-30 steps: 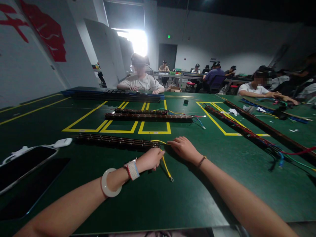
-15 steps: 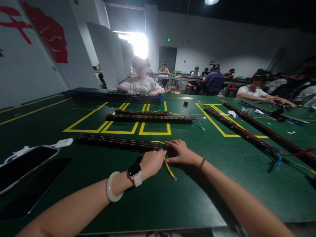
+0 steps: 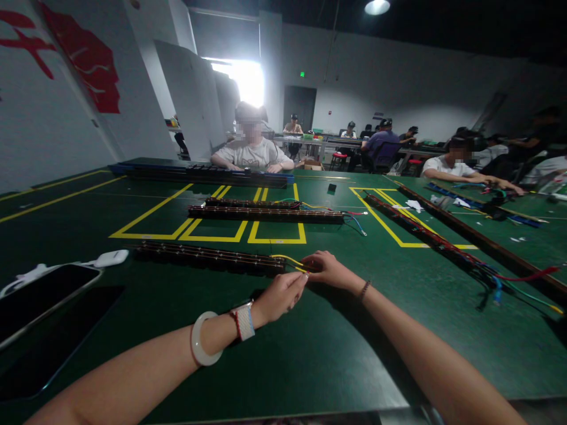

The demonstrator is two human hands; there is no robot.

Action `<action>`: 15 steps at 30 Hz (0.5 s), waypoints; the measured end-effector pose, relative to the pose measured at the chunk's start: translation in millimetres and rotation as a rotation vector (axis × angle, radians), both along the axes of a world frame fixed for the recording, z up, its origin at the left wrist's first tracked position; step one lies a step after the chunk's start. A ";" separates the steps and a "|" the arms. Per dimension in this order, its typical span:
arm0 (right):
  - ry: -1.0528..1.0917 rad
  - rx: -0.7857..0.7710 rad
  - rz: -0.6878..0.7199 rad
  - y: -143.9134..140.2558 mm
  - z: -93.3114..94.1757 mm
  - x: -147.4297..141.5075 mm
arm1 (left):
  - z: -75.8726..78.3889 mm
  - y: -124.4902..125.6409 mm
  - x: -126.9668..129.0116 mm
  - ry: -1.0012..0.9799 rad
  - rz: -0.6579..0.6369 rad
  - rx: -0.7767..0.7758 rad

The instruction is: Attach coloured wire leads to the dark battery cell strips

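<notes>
Surface [image 3: 310, 366]: green, very wide, marked with yellow outlined rectangles [image 3: 248, 227] toward the middle; it bears everything listed below.

Long rails at right [image 3: 425, 233]: dark, running away diagonally, with red, blue and green wires trailing from their near ends.

Blue-edged long unit [image 3: 199, 172]: at the far edge, in front of a seated person [image 3: 251, 150] whose hands rest at it. Other seated people are at the right edge and at further tables behind.

Two dark terminal strips [image 3: 266, 211]: lying side by side across the yellow rectangles, coloured wires at their right end.

Near terminal strip [image 3: 208, 257]: dark, long, lying crosswise just beyond the person's hands; its right end meets the fingers of both hands.

Phone [image 3: 42, 295]: dark screen up, at the near left, with a second dark slab beside it.

White charger [image 3: 110, 258]: small, beside the phone, near the strip's left end.

Left hand [image 3: 279, 295]: bangle and watch on the wrist, fingers drawn together, pinching the yellow wire just off the strip's right end.

Right hand [image 3: 330, 270]: bracelet on the wrist, palm down, fingertips pressed at the strip's end, touching the same wire.

Yellow wire [image 3: 290, 261]: thin, arching out of the near strip's right end, between the two hands.
</notes>
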State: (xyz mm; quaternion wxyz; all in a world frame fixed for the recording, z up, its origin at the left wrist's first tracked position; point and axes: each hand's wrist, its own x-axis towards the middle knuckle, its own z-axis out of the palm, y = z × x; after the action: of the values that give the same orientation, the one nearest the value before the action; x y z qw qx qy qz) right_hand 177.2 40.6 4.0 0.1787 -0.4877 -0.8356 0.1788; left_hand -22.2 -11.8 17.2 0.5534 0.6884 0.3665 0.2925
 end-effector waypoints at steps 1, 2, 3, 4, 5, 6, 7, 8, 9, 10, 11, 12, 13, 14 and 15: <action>0.009 -0.012 -0.009 1.4 -0.3 0.2 | -1.4 -0.3 0.3 -0.016 -0.035 -0.064; 0.022 -0.025 -0.015 2.4 -0.5 0.1 | -2.8 -0.4 0.6 -0.034 -0.069 -0.121; 0.039 -0.037 -0.015 2.9 -0.5 -0.5 | -4.3 -0.2 0.8 -0.058 -0.099 -0.172; 0.058 -0.055 -0.010 2.9 -0.7 -1.2 | -5.7 0.2 1.1 -0.086 -0.122 -0.215; 0.080 -0.080 -0.006 2.6 -0.9 -2.2 | -7.0 0.9 1.3 -0.116 -0.140 -0.255; 0.108 -0.110 -0.005 2.0 -1.5 -3.3 | -8.1 1.7 1.6 -0.146 -0.153 -0.294; 0.141 -0.143 -0.007 1.1 -2.2 -4.4 | -9.0 2.5 1.9 -0.176 -0.162 -0.330; 0.179 -0.176 -0.013 0.1 -3.0 -5.4 | -9.7 3.3 2.1 -0.204 -0.169 -0.364; 0.217 -0.205 -0.020 -0.9 -3.8 -6.4 | -10.2 4.1 2.3 -0.229 -0.170 -0.396; 0.252 -0.226 -0.024 -1.9 -4.4 -7.2 | -10.7 4.8 2.3 -0.251 -0.172 -0.427; 0.279 -0.236 -0.022 -2.8 -4.7 -7.8 | -11.0 5.6 2.1 -0.269 -0.174 -0.457; 0.297 -0.242 -0.011 -3.6 -4.4 -8.3 | -11.4 6.4 1.8 -0.284 -0.177 -0.485; 0.305 -0.242 0.006 -4.3 -3.5 -8.7 | -11.9 7.2 1.3 -0.295 -0.183 -0.511; 0.305 -0.234 0.024 -5.0 -2.2 -8.9 | -12.3 8.1 0.8 -0.304 -0.188 -0.535; 0.301 -0.221 0.041 -5.8 -0.5 -9.2 | -12.7 8.9 0.4 -0.310 -0.191 -0.557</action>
State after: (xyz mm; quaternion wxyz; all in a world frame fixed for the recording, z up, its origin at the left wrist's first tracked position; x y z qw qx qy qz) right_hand 167.9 34.8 3.5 0.2432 -0.4550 -0.7845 0.3442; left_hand -21.8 -2.9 4.5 0.7945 0.4892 0.2773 0.2293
